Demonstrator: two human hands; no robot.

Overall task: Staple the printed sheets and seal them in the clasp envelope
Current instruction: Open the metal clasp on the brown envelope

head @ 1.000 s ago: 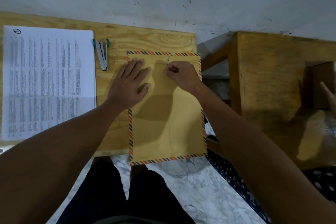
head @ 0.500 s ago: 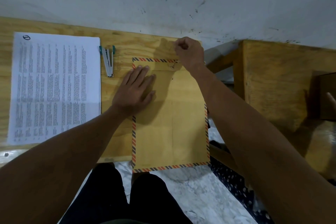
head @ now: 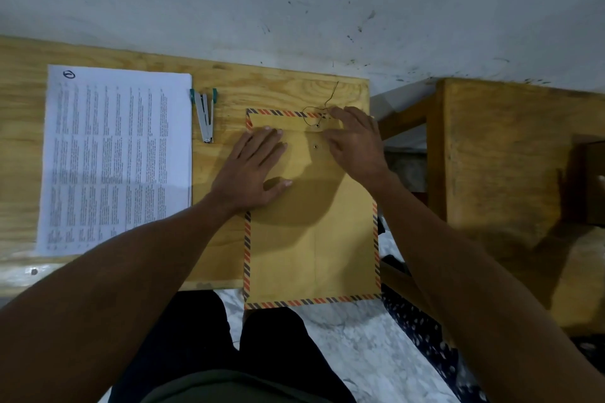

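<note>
A brown clasp envelope with a striped border lies on the wooden table, its lower end hanging over the front edge. Its flap is folded down, and two metal buttons show near the top. A thin string trails loose from the upper button onto the table. My left hand presses flat on the envelope's upper left. My right hand rests with straight fingers on the flap at the upper right. The printed sheets lie at the left. A stapler sits between the sheets and the envelope.
A white wall runs along the table's far edge. A second wooden piece of furniture stands to the right across a narrow gap. Marble floor and my dark-clothed legs show below the table's front edge.
My right hand pulled the string up off the buttons, let it go, and came back down flat on the flap. The string now lies loose. My left hand stayed on the envelope.
</note>
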